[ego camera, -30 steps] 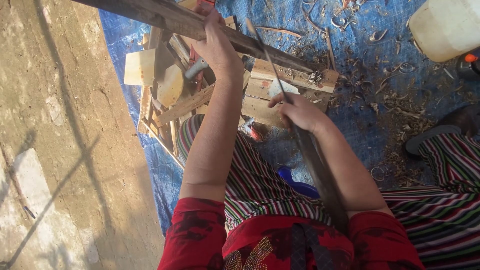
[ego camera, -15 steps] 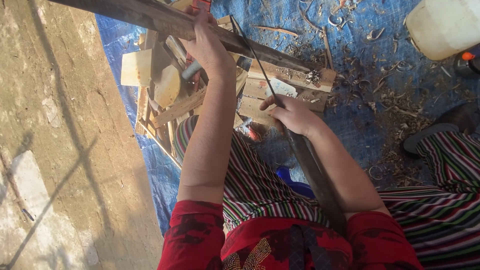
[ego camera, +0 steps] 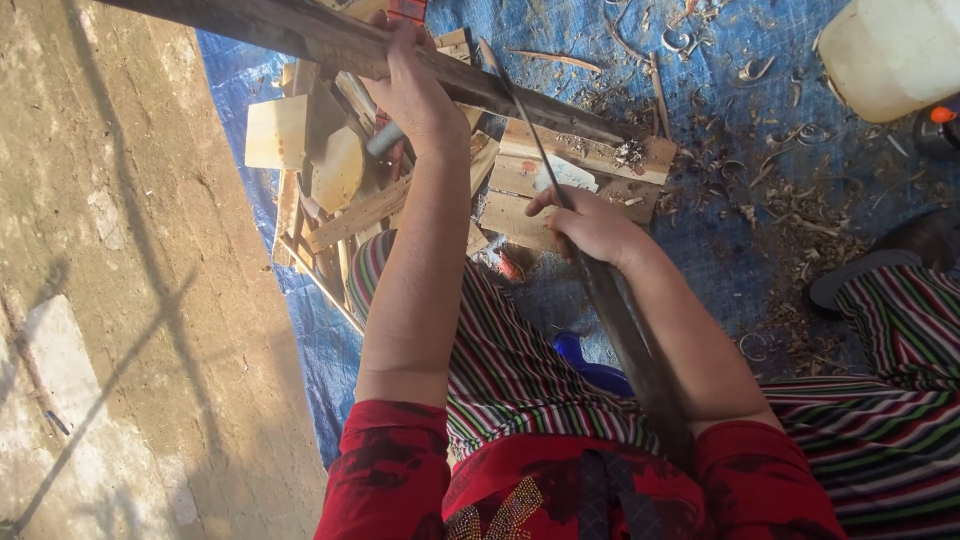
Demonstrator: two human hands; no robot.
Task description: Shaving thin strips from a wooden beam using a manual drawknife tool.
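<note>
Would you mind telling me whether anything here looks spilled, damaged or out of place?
Curled wood shavings lie scattered across the blue plastic tarp, and pale wooden offcuts sit in a loose, crisscrossed heap near the left hand. It looks like ordinary carving litter; nothing appears broken or otherwise odd.

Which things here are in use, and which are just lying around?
In use: left hand gripping the dark wooden pole; right hand holding the long blade.
Lying about: wood offcuts, shavings, white jug, blue tarp.
</note>
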